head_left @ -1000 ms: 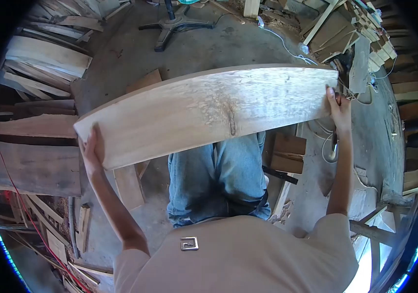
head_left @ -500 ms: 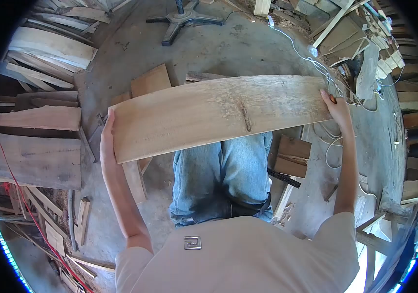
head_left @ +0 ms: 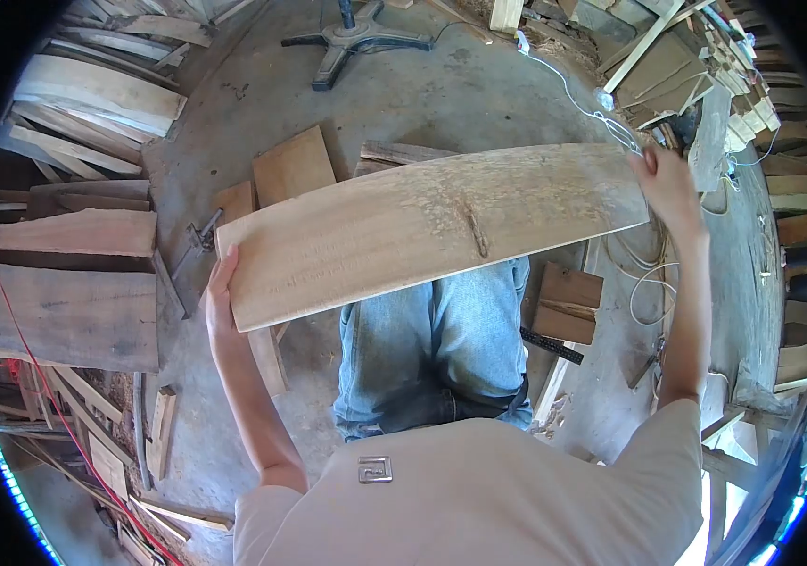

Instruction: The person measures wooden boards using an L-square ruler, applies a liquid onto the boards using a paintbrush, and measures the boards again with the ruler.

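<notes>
A wide, pale wooden board with a dark knot spans the space above my knees, its right end farther forward than its left. My left hand grips the board's left end, fingers along the edge. At the far right corner, my right hand is closed, its fingers curled against the board's end. Whether the right hand also holds something small cannot be made out. Under the board, parts of other wood pieces show.
Planks are stacked at the left. A black star-shaped base stands ahead. Flat wood pieces lie beyond the board. A brown block, white cable and scrap wood are at the right.
The board has come down and shifted right from its earlier raised, tilted pose. Most recently its left end moved slightly nearer, and my right hand shifted to the board's far right corner.
</notes>
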The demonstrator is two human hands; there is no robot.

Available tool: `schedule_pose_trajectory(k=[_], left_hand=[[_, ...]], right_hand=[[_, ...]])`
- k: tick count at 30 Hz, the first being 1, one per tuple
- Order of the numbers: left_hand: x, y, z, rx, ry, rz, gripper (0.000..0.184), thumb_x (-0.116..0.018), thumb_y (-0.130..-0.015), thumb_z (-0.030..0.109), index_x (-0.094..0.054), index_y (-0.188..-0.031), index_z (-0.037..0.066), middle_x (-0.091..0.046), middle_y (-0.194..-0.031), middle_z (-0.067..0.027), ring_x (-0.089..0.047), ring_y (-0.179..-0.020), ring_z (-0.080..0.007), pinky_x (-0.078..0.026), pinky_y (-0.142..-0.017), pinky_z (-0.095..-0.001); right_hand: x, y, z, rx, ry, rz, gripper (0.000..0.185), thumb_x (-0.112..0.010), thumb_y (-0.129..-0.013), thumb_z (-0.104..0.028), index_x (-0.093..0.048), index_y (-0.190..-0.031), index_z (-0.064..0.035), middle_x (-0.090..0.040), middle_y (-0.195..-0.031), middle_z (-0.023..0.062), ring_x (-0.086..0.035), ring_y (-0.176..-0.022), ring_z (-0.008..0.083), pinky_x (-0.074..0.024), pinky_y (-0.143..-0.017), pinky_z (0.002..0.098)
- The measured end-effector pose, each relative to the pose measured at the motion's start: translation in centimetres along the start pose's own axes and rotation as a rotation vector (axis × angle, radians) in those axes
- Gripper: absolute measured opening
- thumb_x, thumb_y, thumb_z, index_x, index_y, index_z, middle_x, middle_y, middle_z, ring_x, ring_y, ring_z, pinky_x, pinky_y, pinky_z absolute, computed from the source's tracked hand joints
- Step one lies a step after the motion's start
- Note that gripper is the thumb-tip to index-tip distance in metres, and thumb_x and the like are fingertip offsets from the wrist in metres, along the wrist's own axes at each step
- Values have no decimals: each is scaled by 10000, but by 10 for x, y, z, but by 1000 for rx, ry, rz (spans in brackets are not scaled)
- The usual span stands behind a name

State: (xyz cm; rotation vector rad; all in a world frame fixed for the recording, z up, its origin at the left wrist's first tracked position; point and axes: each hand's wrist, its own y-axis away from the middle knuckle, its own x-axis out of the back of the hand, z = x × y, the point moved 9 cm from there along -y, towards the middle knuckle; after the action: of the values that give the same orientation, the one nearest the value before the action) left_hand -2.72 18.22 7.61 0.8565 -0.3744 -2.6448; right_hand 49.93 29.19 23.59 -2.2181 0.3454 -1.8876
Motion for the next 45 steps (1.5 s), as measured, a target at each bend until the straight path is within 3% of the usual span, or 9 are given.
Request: schedule_pose_trajectory(k=[7,9,12,15,19,27,37,41,45], left_hand=[[-15,-9,-12,20,158,-260,437,-458,-806,282,-439,-1124,-18,-531,-1050,-154,-539,-927,-241,-436,-792,-354],[-15,-10,-16,14,210,-275,450,-445,-800,284,-438,-1133,-19,-533,-1053,-166,-546,-919,-249,-435,-798,-362],[-14,-12,-15,-62,263,-339,469,-436,-794,302,-427,-1146,-8,-527,-1064,-154,-541,-929,-248,-434,-807,-364],[-29,-1,-2,-275,338,-442,488,-422,-797,314,-411,-1165,-5,-498,-1118,-147,-521,-973,-249,-420,-835,-366],[-25,-1,-6,-217,383,-694,502,-430,-793,313,-401,-1174,-13,-478,-1143,-152,-507,-997,-247,-397,-867,-364],[-21,-2,-13,-78,171,-239,488,-451,-780,319,-450,-1120,-30,-522,-1068,-165,-525,-946,-254,-415,-812,-353],[-22,-6,-13,-63,207,-259,491,-467,-776,316,-442,-1121,-32,-522,-1059,-175,-536,-925,-257,-427,-800,-370],[-17,-5,-15,-100,202,-199,478,-466,-775,313,-451,-1110,-29,-526,-1052,-172,-537,-924,-255,-432,-793,-373],[-7,-13,-15,-63,190,-142,458,-462,-770,300,-465,-1092,-26,-539,-1030,-165,-541,-914,-252,-437,-786,-372]], right_hand=[[96,18,-225,601,-538,97,290,-459,-849,-286,-526,-979,-35,-598,-744,108,-590,-623,213,-506,-611,333],[87,17,-268,722,-577,280,318,-428,-856,-307,-573,-825,-26,-567,-580,81,-557,-486,136,-463,-410,261],[28,27,-331,505,-601,-514,510,-293,-870,-370,-571,-606,-35,-557,-528,99,-552,-450,152,-460,-397,279],[-27,35,-373,437,-1065,-546,424,-413,-837,-376,-631,-680,-48,-563,-558,125,-532,-486,238,-437,-537,324],[-73,37,-341,190,-1383,-647,399,-444,-846,-365,-603,-742,-13,-513,-514,26,-435,-415,65,-353,-393,209],[-76,3,-113,-110,-1131,-496,462,-422,-826,-499,-566,-690,-81,-353,-463,-49,-288,-364,52,-199,-348,214],[44,-20,157,-410,-442,67,460,-440,-806,-479,-638,-888,-72,-475,-482,-2,-427,-393,77,-329,-378,221],[86,-41,101,-106,291,321,466,-398,-817,-452,-630,-815,-47,-557,-523,85,-552,-531,127,-411,-517,247],[93,-36,-49,206,-442,216,334,-436,-844,-298,-605,-821,-10,-622,-688,43,-552,-583,87,-404,-537,207]])
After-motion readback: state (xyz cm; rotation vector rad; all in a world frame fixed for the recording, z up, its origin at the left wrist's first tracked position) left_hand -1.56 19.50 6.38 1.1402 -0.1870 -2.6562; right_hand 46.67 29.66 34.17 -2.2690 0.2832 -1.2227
